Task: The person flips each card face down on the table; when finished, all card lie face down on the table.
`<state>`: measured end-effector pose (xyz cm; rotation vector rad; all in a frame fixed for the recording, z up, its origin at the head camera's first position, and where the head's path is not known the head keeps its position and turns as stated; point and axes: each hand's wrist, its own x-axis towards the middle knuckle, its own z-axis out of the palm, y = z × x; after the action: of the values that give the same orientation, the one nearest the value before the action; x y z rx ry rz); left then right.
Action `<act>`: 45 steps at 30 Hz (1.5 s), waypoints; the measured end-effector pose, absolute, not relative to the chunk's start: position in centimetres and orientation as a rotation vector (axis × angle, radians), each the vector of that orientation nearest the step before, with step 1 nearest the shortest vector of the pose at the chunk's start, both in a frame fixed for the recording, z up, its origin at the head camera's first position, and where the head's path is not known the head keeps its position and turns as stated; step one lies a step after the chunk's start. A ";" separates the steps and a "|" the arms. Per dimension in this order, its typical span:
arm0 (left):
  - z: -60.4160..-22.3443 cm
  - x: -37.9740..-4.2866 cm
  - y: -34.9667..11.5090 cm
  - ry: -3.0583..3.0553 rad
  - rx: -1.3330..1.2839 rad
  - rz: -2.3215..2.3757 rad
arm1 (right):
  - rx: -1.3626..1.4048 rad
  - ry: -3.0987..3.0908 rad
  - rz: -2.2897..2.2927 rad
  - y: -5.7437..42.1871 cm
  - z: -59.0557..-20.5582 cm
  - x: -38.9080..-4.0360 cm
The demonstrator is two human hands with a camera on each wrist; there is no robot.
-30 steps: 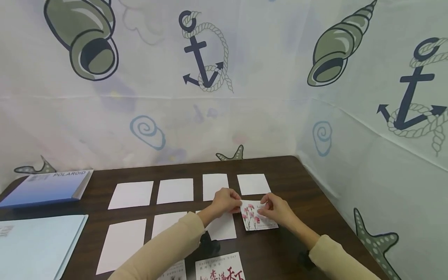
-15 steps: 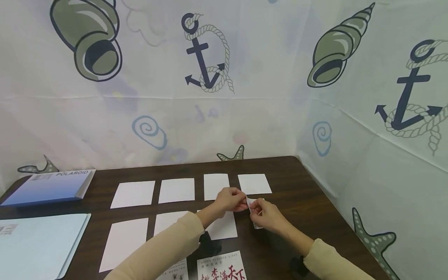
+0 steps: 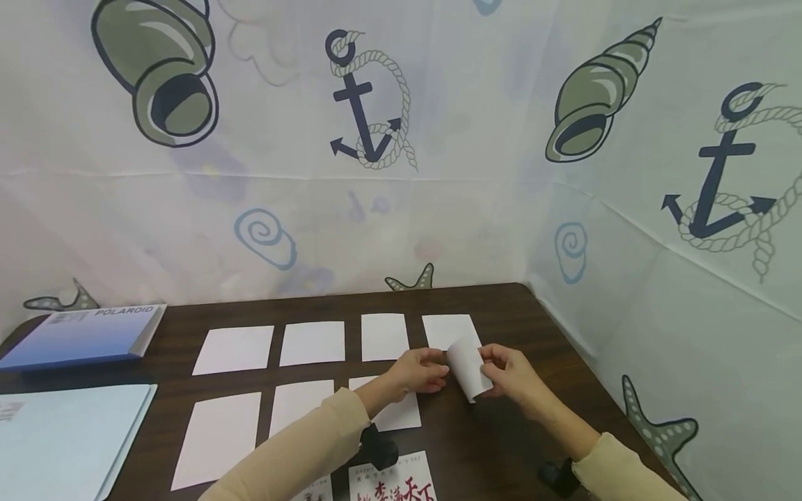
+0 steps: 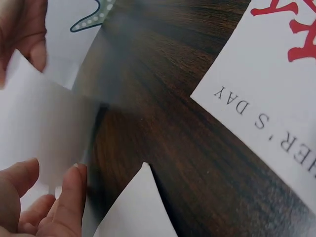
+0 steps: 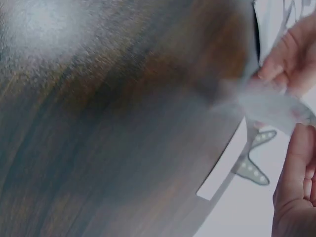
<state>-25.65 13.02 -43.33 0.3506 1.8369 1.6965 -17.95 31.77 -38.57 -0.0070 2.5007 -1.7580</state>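
Observation:
A small card (image 3: 467,370) is curled upright above the table's right side, its plain white back showing in the head view. My right hand (image 3: 510,370) pinches the card's right edge; in the left wrist view that hand (image 4: 24,34) is at a raised corner. Beside the card's left edge is my left hand (image 3: 421,371), its thumb and fingers apart in the left wrist view. Whether those fingertips touch the card (image 4: 49,128) is hard to tell. In the right wrist view the blurred card (image 5: 271,106) spans between the left hand (image 5: 291,59) and right hand (image 5: 298,182).
Several blank white cards lie in rows, one a back-right card (image 3: 447,330). A card with red characters (image 3: 393,480) lies at the front. On the left are a POLAROID box (image 3: 81,337) and a pale blue folder-like item (image 3: 69,431). Patterned cloth (image 3: 476,229) hangs behind the dark table (image 3: 532,313).
The card's pink flower side faced up a second ago; it has been turned and bent, and its white back now shows. My right hand moved left, then back right with the card's edge.

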 end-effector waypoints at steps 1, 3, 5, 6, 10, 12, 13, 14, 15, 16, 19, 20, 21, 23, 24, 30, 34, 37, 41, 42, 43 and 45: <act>-43.4 -25.7 13.0 1.842 0.339 1.704 | -0.007 2.493 -1.777 32.0 -38.5 -17.9; -43.6 -25.7 13.0 1.867 0.318 1.721 | 0.008 2.479 -1.802 32.5 -38.4 -18.0; -43.7 -25.7 12.9 1.917 0.306 1.744 | 0.028 2.472 -1.816 32.9 -38.5 -18.0; -43.8 -25.8 12.9 1.949 0.300 1.753 | 0.046 2.467 -1.823 33.0 -38.6 -18.0; -44.0 -25.9 12.7 2.068 0.308 1.771 | 0.162 2.492 -1.810 33.7 -39.5 -18.1; -44.1 -25.9 12.6 2.112 0.338 1.763 | 0.222 2.544 -1.748 33.9 -40.0 -18.2; -44.2 -26.0 12.6 2.145 0.364 1.746 | 0.253 2.578 -1.699 34.0 -40.3 -18.2; -44.3 -26.0 12.5 2.179 0.391 1.725 | 0.282 2.613 -1.648 34.1 -40.7 -18.2; -44.4 -26.0 12.5 2.229 0.423 1.688 | 0.305 2.645 -1.594 34.1 -41.0 -18.2; -44.5 -26.0 12.5 2.281 0.455 1.645 | 0.321 2.677 -1.541 34.1 -41.3 -18.2; -44.7 -26.0 12.5 2.447 0.552 1.487 | 0.360 2.746 -1.414 34.0 -41.9 -18.3; -44.7 -26.0 12.5 2.490 0.577 1.439 | 0.363 2.761 -1.386 34.0 -42.1 -18.3; -44.7 -26.0 12.6 2.538 0.600 1.387 | 0.368 2.773 -1.359 33.9 -42.2 -18.3; -44.7 -25.9 12.7 2.610 0.647 1.306 | 0.381 2.785 -1.314 33.8 -42.4 -18.4; -44.6 -25.9 12.7 2.642 0.664 1.270 | 0.388 2.791 -1.293 33.8 -42.5 -18.4; -44.3 -26.0 13.3 2.755 0.735 1.104 | 0.393 2.836 -1.179 33.6 -42.6 -18.6; -44.1 -26.0 13.4 2.777 0.731 1.057 | 0.368 2.875 -1.099 33.6 -42.4 -18.7; -44.0 -25.8 13.5 2.785 0.712 1.036 | 0.354 2.878 -1.055 33.7 -42.4 -18.8; -43.9 -25.7 13.6 2.784 0.704 1.027 | 0.330 2.881 -0.992 33.7 -42.4 -18.9; -44.0 -25.7 13.6 2.788 0.701 1.017 | 0.323 2.887 -0.976 33.7 -42.4 -18.9; -44.0 -25.6 13.7 2.792 0.700 1.011 | 0.316 2.893 -0.960 33.7 -42.4 -18.9; -44.0 -25.6 13.7 2.805 0.703 0.994 | 0.300 2.913 -0.921 33.7 -42.4 -18.8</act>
<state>-25.64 13.70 -44.01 0.7031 2.8046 0.9936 -18.80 33.69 -42.36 0.2998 2.9126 -0.9211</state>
